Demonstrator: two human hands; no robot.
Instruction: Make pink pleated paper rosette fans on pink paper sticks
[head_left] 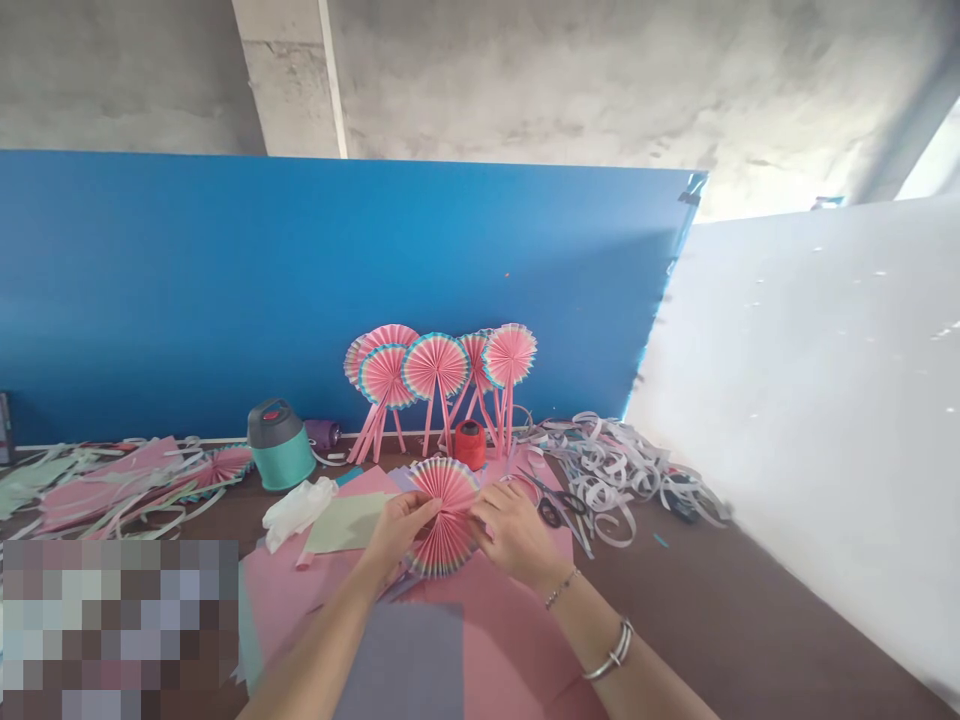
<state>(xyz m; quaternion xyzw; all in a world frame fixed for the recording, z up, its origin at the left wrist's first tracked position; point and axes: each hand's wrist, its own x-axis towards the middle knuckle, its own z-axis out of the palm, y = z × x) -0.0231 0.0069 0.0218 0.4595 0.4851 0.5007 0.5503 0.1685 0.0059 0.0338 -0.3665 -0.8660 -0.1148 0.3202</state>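
A round pleated paper fan [442, 540], pink with a pale striped rim, is spread between my hands above the paper sheets. My left hand [403, 522] pinches its left side near the centre, with the thumb on top. On the fan's right side, my right hand [510, 525] has its fingers closed at the edge. Under the fan lie pink sheets [517, 620] and a grey-purple sheet [409, 655]. A pale green sheet [346, 522] is left of my left hand. Dark-handled scissors [551, 510] rest just beyond my right hand.
Finished pink fans [436, 367] on paper sticks lean against the blue panel [225, 290]. In front stand a red spool [470, 445] and a teal container [283, 450]. Curled paper strips [607, 470] pile at right; paper scraps [112, 485] cover the left. A white wall [832, 420] borders the right.
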